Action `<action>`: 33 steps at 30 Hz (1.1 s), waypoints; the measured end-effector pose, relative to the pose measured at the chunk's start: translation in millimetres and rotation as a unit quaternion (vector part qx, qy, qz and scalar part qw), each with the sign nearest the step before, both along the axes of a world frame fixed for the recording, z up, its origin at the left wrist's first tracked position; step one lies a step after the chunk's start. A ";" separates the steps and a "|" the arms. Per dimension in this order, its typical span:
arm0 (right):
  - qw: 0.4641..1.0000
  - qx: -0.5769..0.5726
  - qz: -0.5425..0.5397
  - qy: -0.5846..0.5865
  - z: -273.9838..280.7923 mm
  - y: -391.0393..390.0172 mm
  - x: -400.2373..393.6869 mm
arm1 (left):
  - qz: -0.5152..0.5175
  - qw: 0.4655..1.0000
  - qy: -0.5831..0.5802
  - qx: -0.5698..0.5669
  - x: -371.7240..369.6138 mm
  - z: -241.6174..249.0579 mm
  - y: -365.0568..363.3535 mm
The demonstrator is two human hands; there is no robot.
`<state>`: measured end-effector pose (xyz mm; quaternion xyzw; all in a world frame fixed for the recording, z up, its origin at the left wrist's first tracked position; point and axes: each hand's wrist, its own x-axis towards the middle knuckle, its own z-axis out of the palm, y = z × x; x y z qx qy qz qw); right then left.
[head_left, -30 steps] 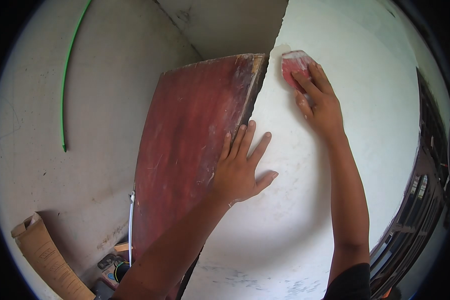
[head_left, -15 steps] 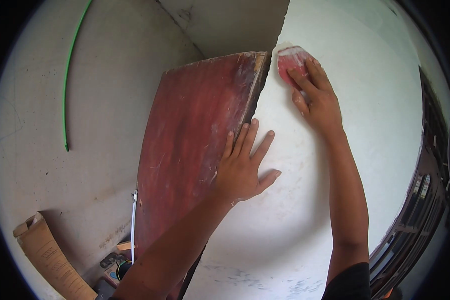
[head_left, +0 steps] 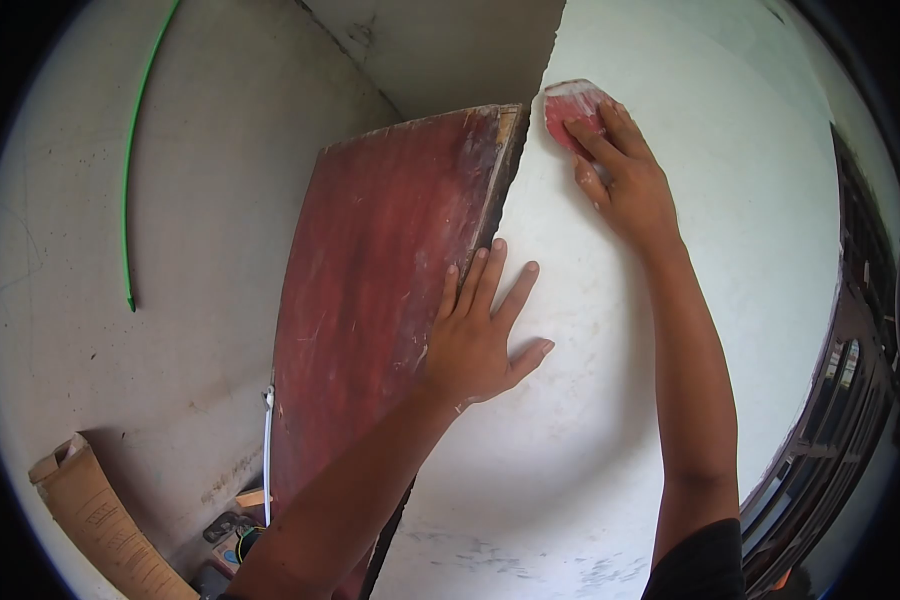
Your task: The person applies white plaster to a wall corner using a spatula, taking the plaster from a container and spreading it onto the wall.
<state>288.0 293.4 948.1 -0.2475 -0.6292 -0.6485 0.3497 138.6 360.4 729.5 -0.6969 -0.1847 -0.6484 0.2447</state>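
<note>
Well, at the far left a thin green strip [head_left: 128, 180] runs down the grey wall [head_left: 215, 220], bending slightly, its lower end at about mid-height. Near that wall's bottom left corner leans an opened brown cardboard box [head_left: 105, 525], and to its right sits a small jumble of dark and coloured items [head_left: 232, 530], too partly hidden to name. A slim white tube [head_left: 267, 455] stands upright beside the lower left edge of a big reddish-brown board [head_left: 370, 260], which is scuffed and pale along its right edge

The left hand [head_left: 473, 345] is open, fingers spread and grasping nothing; it lies across the board's right edge, with the thumb out over the white wall [head_left: 590, 430]. Whether the whole palm presses down, I cannot tell. That wall has a ragged left edge and grey smudges near its bottom

Further right and higher, the right hand [head_left: 635, 190] grips a flat red piece [head_left: 573, 110] with white smears along its top. The piece is against the white wall, near the upper part of its left edge, just beside the board's top right corner. A black sleeve [head_left: 698, 565] covers the upper right arm, and a dark grille [head_left: 820, 455] stands past the wall's right edge
</note>
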 end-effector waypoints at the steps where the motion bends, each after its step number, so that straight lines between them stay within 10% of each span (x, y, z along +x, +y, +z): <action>1: 1.000 -0.007 0.003 0.008 4.3 2.4 -3.4 | 0.000 1.000 0.001 0.000 -0.3 -0.1 -0.1; 33: 1.000 0.022 0.011 0.000 -9.2 1.1 -7.2 | 0.000 1.000 0.015 -0.006 -0.4 0.1 0.5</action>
